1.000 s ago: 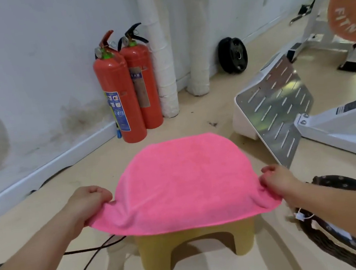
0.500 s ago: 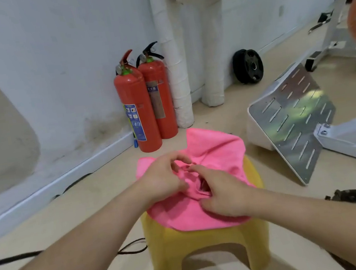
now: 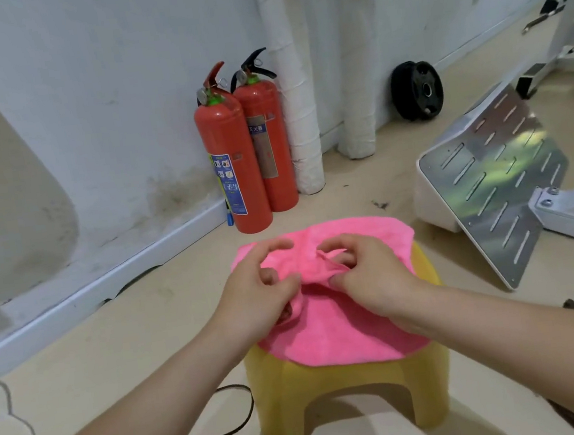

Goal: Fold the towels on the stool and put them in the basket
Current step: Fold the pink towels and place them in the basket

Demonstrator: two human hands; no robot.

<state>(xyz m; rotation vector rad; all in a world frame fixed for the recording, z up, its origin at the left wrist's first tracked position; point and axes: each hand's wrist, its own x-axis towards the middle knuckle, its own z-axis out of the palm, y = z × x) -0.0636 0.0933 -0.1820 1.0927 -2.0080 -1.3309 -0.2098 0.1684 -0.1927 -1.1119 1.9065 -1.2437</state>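
Pinching fuzzy pink towel point(image 3: 348, 333), left hand point(image 3: 255, 294) and right hand point(image 3: 370, 279) meet atop rounded yellow stool point(image 3: 284, 400).

In they've come! The left hand point(image 3: 255, 294) and right hand point(image 3: 370, 275) have left the pink towel's point(image 3: 334, 339) near corners and now pinch a raised fold at the middle of the stool point(image 3: 338, 393). The towel has shrunk back, baring the stool's right edge, and its bunched far edge has flattened.
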